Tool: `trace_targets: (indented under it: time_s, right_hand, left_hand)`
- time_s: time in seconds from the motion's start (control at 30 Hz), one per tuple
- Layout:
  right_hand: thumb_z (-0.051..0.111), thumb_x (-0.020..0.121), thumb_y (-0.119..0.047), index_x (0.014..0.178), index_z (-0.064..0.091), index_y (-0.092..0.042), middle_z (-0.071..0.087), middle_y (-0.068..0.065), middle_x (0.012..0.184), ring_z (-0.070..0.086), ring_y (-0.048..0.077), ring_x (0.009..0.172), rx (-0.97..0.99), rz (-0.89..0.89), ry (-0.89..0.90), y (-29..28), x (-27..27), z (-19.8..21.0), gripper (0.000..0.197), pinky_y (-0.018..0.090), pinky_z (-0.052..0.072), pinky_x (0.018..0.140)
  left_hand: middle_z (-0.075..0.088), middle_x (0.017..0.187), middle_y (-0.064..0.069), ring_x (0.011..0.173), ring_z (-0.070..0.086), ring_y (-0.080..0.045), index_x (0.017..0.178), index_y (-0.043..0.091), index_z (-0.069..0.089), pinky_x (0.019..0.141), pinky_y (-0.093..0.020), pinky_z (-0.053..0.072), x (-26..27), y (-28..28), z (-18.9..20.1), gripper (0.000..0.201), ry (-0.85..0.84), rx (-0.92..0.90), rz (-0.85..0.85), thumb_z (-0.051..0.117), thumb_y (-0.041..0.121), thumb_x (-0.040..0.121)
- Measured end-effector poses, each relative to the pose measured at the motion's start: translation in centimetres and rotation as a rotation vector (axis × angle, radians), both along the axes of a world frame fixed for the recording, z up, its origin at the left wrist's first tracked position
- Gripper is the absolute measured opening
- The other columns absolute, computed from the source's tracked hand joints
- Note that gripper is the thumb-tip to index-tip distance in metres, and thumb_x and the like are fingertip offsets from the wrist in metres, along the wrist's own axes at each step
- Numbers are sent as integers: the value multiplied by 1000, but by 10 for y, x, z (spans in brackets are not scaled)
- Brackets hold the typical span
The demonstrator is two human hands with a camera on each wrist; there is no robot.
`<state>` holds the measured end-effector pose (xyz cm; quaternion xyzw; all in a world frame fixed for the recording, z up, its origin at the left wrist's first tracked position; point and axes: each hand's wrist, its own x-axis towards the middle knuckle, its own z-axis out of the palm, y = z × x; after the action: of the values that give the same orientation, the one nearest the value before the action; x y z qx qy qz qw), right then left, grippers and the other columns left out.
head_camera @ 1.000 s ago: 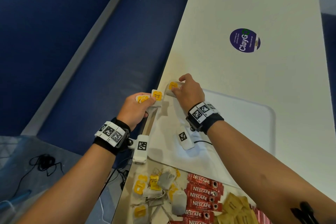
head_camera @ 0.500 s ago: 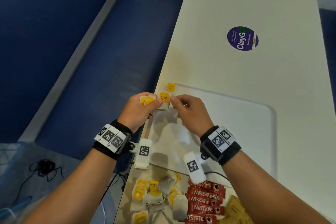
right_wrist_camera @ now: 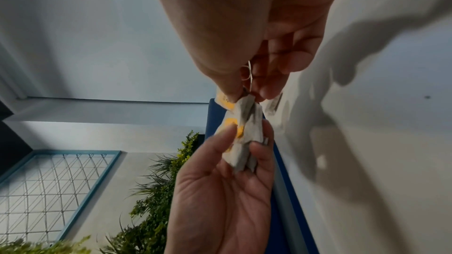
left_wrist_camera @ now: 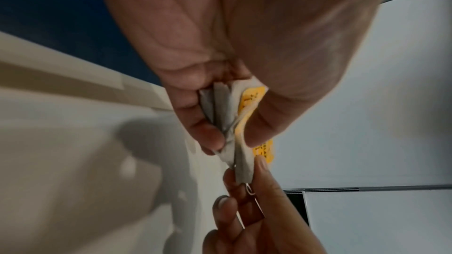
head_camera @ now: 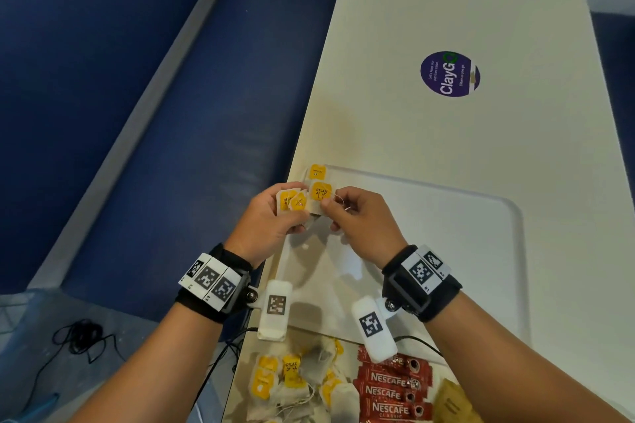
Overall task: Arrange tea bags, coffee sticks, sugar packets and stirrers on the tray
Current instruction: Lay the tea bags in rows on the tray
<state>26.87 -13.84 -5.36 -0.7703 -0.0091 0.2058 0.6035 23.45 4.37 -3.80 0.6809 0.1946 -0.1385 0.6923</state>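
My left hand (head_camera: 275,220) grips a small bunch of tea bags (head_camera: 292,201) with yellow tags above the tray's left edge. My right hand (head_camera: 347,213) pinches the rightmost tea bag (head_camera: 320,194) of that bunch by its edge. In the left wrist view, the tea bags (left_wrist_camera: 227,121) sit between my left thumb and fingers, and the right hand's fingers (left_wrist_camera: 247,186) pinch one bag's end. One tea bag (head_camera: 316,172) lies in the far left corner of the white tray (head_camera: 481,251). The right wrist view shows the same bunch (right_wrist_camera: 244,132) held from both sides.
A pile of loose tea bags (head_camera: 295,385), red Nescafe coffee sticks (head_camera: 391,391) and brown sugar packets (head_camera: 453,402) lies on the table in front of the tray. A purple round sticker (head_camera: 449,74) is farther along the table. A blue bench (head_camera: 192,148) runs along the left.
My right hand left a tea bag in the tray's far left corner, drew back to the left hand and took hold of another bag from its bunch.
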Motion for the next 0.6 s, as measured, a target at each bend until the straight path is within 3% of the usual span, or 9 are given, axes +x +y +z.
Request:
trace_targets:
  time_s: [0.07,0.17,0.23,0.3,0.43,0.53,0.6]
  right_hand:
    - [69,96,-26,89,74,-12,67,-2,73,65,10,61,-15,8,-8,-1,3,-2,16,18,48,55]
    - [69,97,-26,86,76,-13,67,-3,72,65,12,62,-39,23,-22,-2,8,-4,18,20,49,57]
    - [68,96,-30,82,76,-19,67,-4,70,66,25,68,-70,8,-48,-3,13,-6,20,31,53,60]
    - [68,95,-36,79,75,-22,67,-6,70,67,30,76,-106,-26,-53,-5,21,-7,22,40,55,68]
    - [65,96,-39,76,75,-24,67,-6,69,63,18,67,-200,-60,-76,-11,38,-9,27,36,54,67]
    - [65,95,-34,72,74,-15,66,2,64,53,12,57,-287,-55,-111,-13,48,-11,32,29,46,61]
    - [65,94,-32,65,67,-6,55,4,54,43,12,50,-340,-39,-123,-12,51,-15,39,26,39,55]
  left_hand:
    - [74,107,-7,91,72,-17,122,17,63,73,-28,60,0,2,-2,41,-14,17,-12,69,-6,89]
    - [74,105,-7,88,72,-19,121,15,63,74,-30,60,1,2,-5,35,-23,59,2,69,-1,91]
    - [74,101,-7,83,71,-17,118,14,64,71,-27,59,2,2,-8,29,-23,76,35,70,2,91]
    - [73,95,-5,75,68,-11,112,14,66,66,-22,56,3,2,-9,22,-23,76,65,68,3,93]
    - [71,94,-9,70,64,-9,116,9,65,62,-19,55,3,3,-9,22,-27,89,71,67,5,94]
    - [70,92,-8,66,64,-6,117,8,65,60,-18,53,4,2,-8,22,-28,99,71,67,7,95]
    - [72,91,-6,65,65,-5,116,9,66,59,-17,53,4,2,-9,22,-22,106,79,67,7,95]
